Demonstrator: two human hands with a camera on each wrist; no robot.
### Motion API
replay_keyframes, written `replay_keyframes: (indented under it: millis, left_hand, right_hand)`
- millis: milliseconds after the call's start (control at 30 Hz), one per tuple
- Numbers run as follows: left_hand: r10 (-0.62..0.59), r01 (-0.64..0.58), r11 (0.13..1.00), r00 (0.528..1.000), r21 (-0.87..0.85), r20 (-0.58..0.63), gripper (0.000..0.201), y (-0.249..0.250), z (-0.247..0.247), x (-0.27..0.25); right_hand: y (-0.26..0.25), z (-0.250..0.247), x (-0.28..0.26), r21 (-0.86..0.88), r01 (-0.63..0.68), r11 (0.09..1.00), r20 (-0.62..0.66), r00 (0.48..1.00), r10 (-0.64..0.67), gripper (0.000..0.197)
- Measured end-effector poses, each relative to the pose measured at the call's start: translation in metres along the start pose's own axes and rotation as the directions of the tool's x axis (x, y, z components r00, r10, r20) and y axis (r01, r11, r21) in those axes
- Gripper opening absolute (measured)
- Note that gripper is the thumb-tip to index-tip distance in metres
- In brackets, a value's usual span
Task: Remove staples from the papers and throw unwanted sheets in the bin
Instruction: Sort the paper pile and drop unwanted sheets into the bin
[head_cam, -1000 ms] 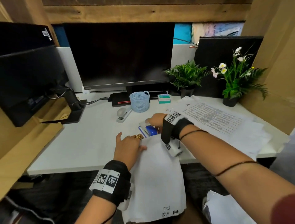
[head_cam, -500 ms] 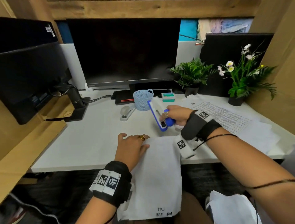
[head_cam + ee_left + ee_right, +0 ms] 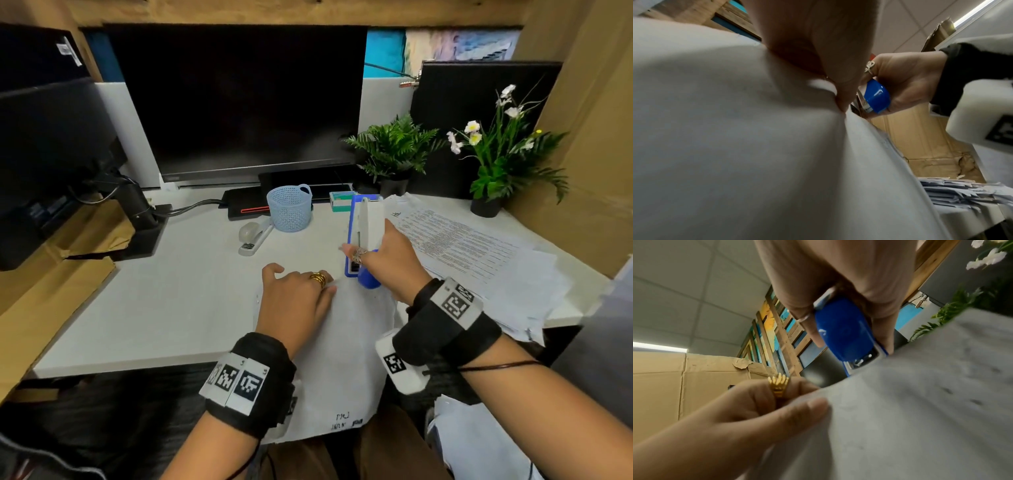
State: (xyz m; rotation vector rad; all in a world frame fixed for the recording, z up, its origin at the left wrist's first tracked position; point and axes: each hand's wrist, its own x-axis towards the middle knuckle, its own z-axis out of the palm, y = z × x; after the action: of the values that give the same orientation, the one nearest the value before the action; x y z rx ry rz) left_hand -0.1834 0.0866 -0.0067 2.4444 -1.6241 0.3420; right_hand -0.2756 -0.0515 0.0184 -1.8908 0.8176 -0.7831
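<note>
A white sheet of paper (image 3: 349,342) hangs from the desk's front edge over my lap. My left hand (image 3: 308,281) lies on its top left part. In the right wrist view its thumb and curled fingers pinch the paper (image 3: 920,402) at the top edge. My right hand (image 3: 363,257) grips a blue and white stapler (image 3: 363,233) that stands on end, its lower blue end (image 3: 842,327) at the paper's top edge, close beside my left fingers. The left wrist view shows the stapler (image 3: 877,95) just behind the paper (image 3: 735,129). No staple is visible.
A blue mesh basket (image 3: 289,207), a grey stapler (image 3: 255,234) and a small staple box (image 3: 340,200) sit mid-desk before the monitor (image 3: 239,102). Printed papers (image 3: 462,246) spread at the right, near two potted plants (image 3: 394,150). More sheets (image 3: 479,445) lie at lower right.
My right hand lifted the blue stapler off the desk, turned it on end and brought its lower end to the paper's top edge. My left hand stayed on the paper.
</note>
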Motion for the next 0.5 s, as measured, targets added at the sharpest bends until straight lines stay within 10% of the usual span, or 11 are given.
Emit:
replay_keyframes:
  millis: [500]
  left_hand:
    - [0.008, -0.007, 1.0, 1.0, -0.029, 0.028, 0.039, 0.011, -0.015, -0.001]
  right_hand:
    - [0.007, -0.006, 0.007, 0.473, -0.088, 0.877, -0.159, 0.97, 0.183, 0.015]
